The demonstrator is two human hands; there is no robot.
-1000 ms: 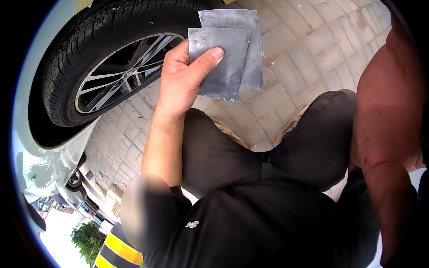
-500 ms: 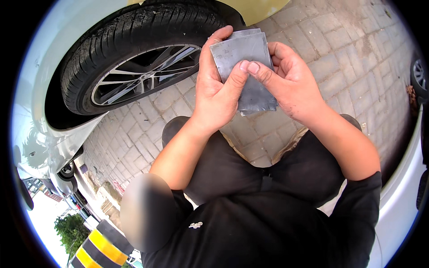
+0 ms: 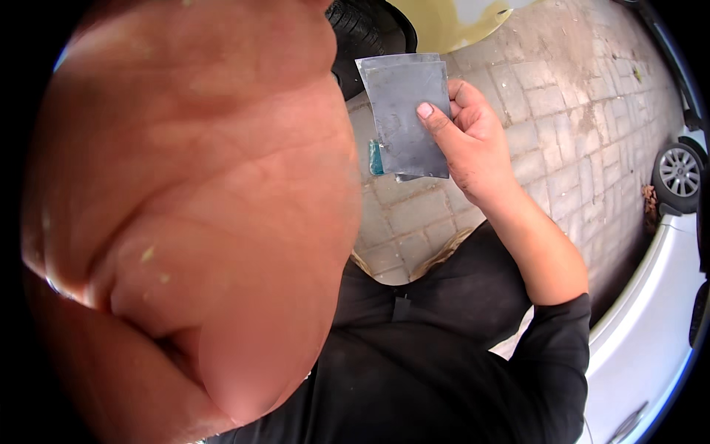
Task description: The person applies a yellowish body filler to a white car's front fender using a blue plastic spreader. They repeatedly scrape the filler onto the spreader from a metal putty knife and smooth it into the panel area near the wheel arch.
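In my right hand [image 3: 481,148] is a small stack of grey sandpaper sheets [image 3: 407,111], worn and slightly fanned at the top edge. The thumb presses on the front face, and the fingers curl round behind the right edge. My left hand [image 3: 214,170] is very close to the camera, its palm filling the left side of the view. Its fingers run out of the picture, so their pose is hidden, and it is apart from the sheets. Just left of the stack's lower part shows a small teal piece [image 3: 376,157].
A black tyre [image 3: 355,29] and a yellowish patch of car body [image 3: 451,22] are at the top, partly covered by my left hand. Paving bricks [image 3: 547,96] lie below. At the right stands a white car [image 3: 643,333] with a silver wheel [image 3: 678,177].
My left hand has let go of the sheets and come up close to the camera. My right hand keeps hold of the stack. The teal piece has come into view.
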